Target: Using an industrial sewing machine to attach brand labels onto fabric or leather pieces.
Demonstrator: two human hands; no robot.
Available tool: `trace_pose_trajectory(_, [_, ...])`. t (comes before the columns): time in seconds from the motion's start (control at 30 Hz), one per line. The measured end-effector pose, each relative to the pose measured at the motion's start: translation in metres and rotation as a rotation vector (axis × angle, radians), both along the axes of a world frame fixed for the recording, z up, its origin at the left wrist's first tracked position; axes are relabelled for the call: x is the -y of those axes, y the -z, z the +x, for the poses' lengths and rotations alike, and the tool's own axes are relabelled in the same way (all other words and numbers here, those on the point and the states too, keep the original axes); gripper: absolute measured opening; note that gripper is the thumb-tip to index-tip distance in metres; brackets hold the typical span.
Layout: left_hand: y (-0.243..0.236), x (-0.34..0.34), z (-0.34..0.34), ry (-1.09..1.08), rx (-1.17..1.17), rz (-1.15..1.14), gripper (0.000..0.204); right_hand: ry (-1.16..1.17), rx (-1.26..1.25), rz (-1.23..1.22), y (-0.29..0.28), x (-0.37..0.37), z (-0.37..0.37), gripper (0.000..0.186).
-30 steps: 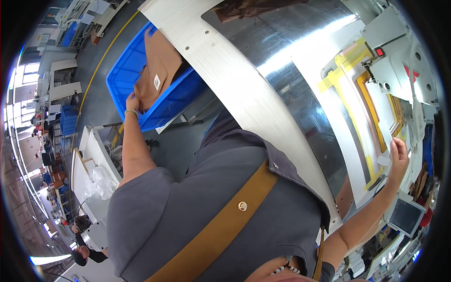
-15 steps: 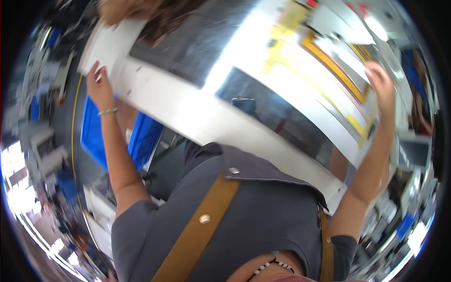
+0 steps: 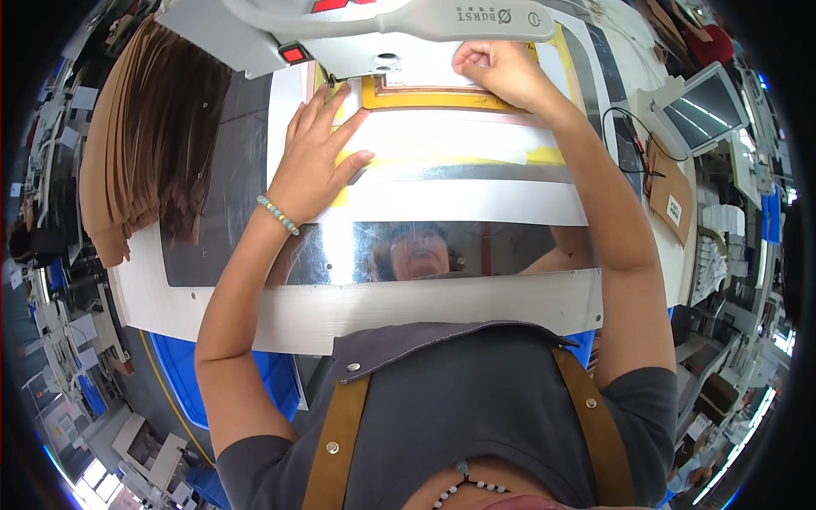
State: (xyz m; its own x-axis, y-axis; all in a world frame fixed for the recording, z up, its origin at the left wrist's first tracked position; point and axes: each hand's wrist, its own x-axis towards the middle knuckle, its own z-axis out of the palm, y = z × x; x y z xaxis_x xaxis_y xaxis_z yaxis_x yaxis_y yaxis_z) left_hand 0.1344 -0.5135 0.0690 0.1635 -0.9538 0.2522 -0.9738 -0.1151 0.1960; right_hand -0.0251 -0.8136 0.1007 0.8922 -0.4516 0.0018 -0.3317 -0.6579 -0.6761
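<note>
My left hand [image 3: 319, 153] lies with its fingers spread at the left end of a yellow-edged frame template [image 3: 442, 99]. Its fingertips reach close to the white machine head [image 3: 361, 59], just left of the frame. My right hand [image 3: 508, 75] is over the frame's right part, thumb and fingertips pressed together above the white area inside. Whatever that pinch holds, if anything, is too small to make out. Beneath the frame are white sheeting and yellow tape [image 3: 544, 156].
Brown leather-like pieces [image 3: 140, 136] are stacked at the left. A grey lamp head [image 3: 476, 19] hangs over the work. A shiny metal plate [image 3: 501, 246] lies along the near side. At the right stand a small screen [image 3: 701, 106] and a brown panel [image 3: 670, 191]; a blue bin [image 3: 183, 374] sits below.
My view has turned and steadied. Both hands, raised and apart before, have come inward over the frame: the left lies spread, the right is pinched. The machine head is now in view.
</note>
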Motion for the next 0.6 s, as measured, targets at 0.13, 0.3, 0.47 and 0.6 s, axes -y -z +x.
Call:
trace_pose_trajectory(0.13, [0.009, 0.018, 0.004, -0.012, 0.041, 0.041, 0.074, -0.078, 0.050, 0.054, 0.005, -0.008, 0.011, 0.017])
trace_pose_trajectory(0.3, [0.007, 0.022, 0.002, -0.010, 0.048, 0.074, 0.077, -0.108, 0.123, 0.038, 0.019, -0.019, 0.026, 0.019])
trace_pose_trajectory(0.47, [0.006, 0.024, -0.001, -0.038, 0.045, 0.077, 0.075, -0.140, 0.113, 0.061, 0.014, -0.015, 0.028, 0.020])
trace_pose_trajectory(0.6, [0.004, 0.025, -0.002, -0.048, 0.056, 0.067, 0.072, -0.174, 0.198, 0.062, -0.008, 0.016, 0.014, 0.009])
